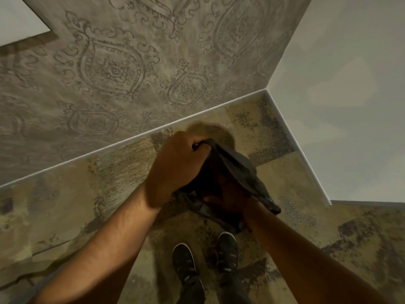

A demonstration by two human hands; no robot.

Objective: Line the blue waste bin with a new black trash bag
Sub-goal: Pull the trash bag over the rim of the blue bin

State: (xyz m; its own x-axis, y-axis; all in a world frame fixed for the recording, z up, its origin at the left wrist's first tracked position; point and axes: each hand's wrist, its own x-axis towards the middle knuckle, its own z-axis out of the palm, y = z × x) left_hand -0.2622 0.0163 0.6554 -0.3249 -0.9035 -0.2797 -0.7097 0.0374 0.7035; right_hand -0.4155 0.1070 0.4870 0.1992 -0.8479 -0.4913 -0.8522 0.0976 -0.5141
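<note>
A crumpled black trash bag (241,170) hangs in front of me at chest height, gathered between both hands. My left hand (175,165) is fisted around the bag's upper edge. My right hand (228,198) sits lower and is partly covered by the dark plastic, gripping the bag from underneath. The blue waste bin is not in view.
I stand in a corner on patterned tan carpet (87,205). A wall with grey ornamental wallpaper (120,73) is ahead and a plain pale wall (339,106) is to the right. My two dark shoes (203,260) are below my hands.
</note>
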